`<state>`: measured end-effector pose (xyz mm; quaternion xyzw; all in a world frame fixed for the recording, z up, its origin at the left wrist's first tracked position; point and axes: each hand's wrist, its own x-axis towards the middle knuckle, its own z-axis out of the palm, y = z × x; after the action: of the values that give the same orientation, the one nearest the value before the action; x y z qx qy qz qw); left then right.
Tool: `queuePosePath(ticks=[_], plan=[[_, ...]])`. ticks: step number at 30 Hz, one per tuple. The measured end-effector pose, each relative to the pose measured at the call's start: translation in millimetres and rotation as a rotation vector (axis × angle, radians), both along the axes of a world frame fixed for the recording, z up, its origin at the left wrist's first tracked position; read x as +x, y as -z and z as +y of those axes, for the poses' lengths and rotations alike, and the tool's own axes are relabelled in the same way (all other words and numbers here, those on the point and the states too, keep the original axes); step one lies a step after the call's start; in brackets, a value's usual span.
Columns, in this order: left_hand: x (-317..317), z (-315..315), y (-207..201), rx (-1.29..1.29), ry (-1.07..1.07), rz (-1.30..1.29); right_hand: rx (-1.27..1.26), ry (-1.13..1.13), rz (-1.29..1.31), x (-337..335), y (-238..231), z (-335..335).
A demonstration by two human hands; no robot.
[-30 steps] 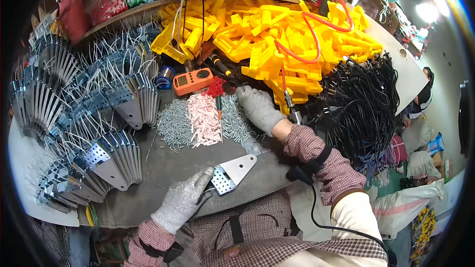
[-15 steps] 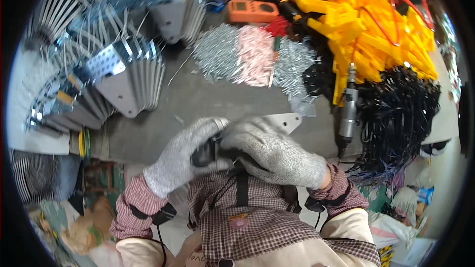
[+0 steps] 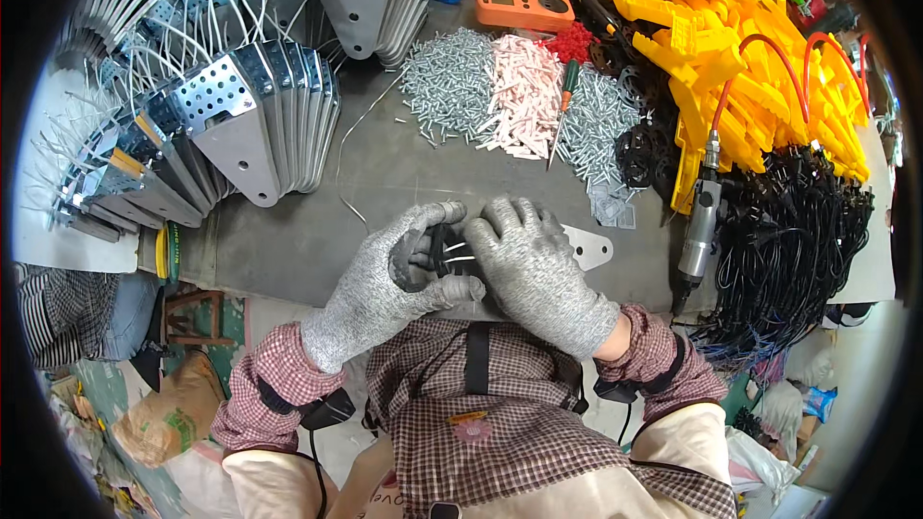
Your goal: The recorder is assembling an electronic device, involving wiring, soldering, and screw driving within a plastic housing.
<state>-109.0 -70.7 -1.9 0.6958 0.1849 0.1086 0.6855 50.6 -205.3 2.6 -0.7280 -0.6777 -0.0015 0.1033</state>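
My left hand (image 3: 380, 274), in a grey knit glove with a dark palm, is cupped, thumb apart from the curled fingers. A black cord (image 3: 439, 248) lies against those fingers, with two short white wire ends (image 3: 461, 255) pointing toward my right hand. My gloved right hand (image 3: 534, 264) is bent over a flat metal bracket (image 3: 593, 248). Its rounded, holed end sticks out to the right from under the hand; the rest is covered. My right fingertips meet close to the left index finger, and what they grip there is partly hidden.
Stacked metal brackets with white wires (image 3: 240, 135) stand left. Ahead lie silver screws (image 3: 447, 82), pale pink sleeves (image 3: 524, 96), a screwdriver (image 3: 567, 96) and an orange meter (image 3: 524, 8). On the right are yellow plastic parts (image 3: 711, 48), a power screwdriver (image 3: 702, 221) and black cords (image 3: 784, 250).
My left thumb has swung away from the fingers, and the hand has opened wider. White wire ends now show between my hands. The bracket has shifted slightly toward me; the whole view has tilted.
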Motion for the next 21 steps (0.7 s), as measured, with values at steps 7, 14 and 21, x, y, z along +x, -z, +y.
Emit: queuePosePath(ticks=[7, 14, 21], plan=[[6, -6, 10, 0.772, 0.012, 0.083, 0.008, -0.030, 0.383, 26, -23, -21], [52, -12, 15, 0.941, 0.196, 0.001, -0.063, -0.077, 0.582, 77, -17, -72], [22, 11, 24, 0.627, 0.199, -0.067, 0.218, 0.035, 0.495, 115, -103, -27]])
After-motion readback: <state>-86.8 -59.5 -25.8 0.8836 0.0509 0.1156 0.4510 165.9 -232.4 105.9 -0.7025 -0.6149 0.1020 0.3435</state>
